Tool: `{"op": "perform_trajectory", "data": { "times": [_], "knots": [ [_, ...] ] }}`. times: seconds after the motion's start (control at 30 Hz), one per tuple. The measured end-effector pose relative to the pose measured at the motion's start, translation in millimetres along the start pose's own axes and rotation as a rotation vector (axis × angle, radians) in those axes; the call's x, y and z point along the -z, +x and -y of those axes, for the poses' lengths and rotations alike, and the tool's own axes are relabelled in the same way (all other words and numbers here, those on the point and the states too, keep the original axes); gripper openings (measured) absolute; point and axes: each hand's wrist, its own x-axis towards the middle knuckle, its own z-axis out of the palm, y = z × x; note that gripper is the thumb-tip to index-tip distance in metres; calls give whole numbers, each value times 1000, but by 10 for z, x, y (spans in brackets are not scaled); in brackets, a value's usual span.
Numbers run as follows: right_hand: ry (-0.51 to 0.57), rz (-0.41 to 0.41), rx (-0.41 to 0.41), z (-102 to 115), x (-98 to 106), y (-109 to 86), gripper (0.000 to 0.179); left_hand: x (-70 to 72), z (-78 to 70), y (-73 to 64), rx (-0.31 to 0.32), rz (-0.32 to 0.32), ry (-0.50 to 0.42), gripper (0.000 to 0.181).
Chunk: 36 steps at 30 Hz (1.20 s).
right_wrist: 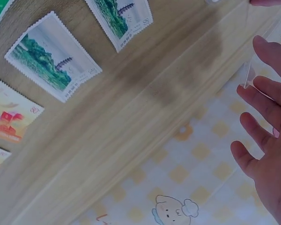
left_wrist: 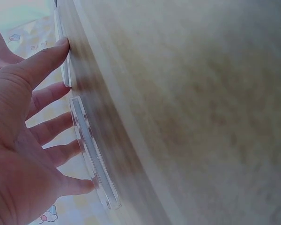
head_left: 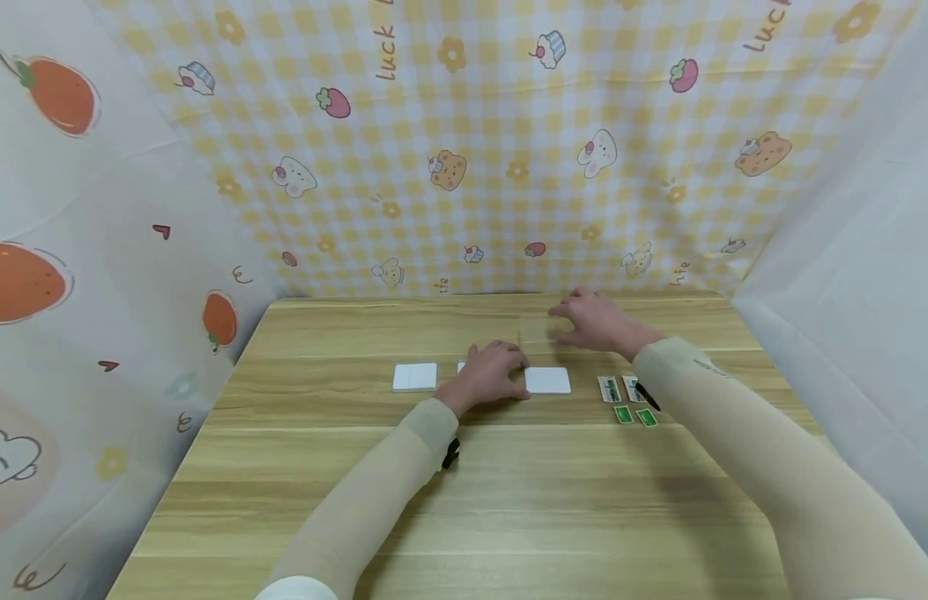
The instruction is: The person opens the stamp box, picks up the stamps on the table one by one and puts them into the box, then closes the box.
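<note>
My left hand (head_left: 494,373) lies over the middle flat clear case (left_wrist: 93,154). Its thumb and index finger grip the left end of the right-hand case (head_left: 547,380), which has a white face; the other fingers rest along the middle case's far side. Farther back, my right hand (head_left: 595,321) holds a thin clear plastic sheet (head_left: 535,331) by its edge, between thumb and fingers. Most of that sheet is hard to make out. Another white-faced case (head_left: 415,377) lies left of the left hand.
Landscape stamps (head_left: 609,388) and small green stamps (head_left: 623,414) lie right of the cases, by the right sleeve. Orange-red stamps (right_wrist: 9,112) show in the right wrist view. A patterned cloth (head_left: 494,167) hangs behind the wooden table (head_left: 524,500).
</note>
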Motion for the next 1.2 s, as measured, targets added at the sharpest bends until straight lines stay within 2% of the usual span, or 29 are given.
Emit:
{"op": "perform_trajectory", "data": {
  "times": [0.33,0.63,1.2],
  "knots": [
    [27,28,-39,27,-128,33,56,-21,-12,5,11,-4,0,55],
    [-22,59,-44,-15,-264,68,55,2,-30,-8,9,-3,14,55],
    [-18,54,-52,-12,-311,91,49,0,-33,-16,-16,9,30,54]
  ]
}}
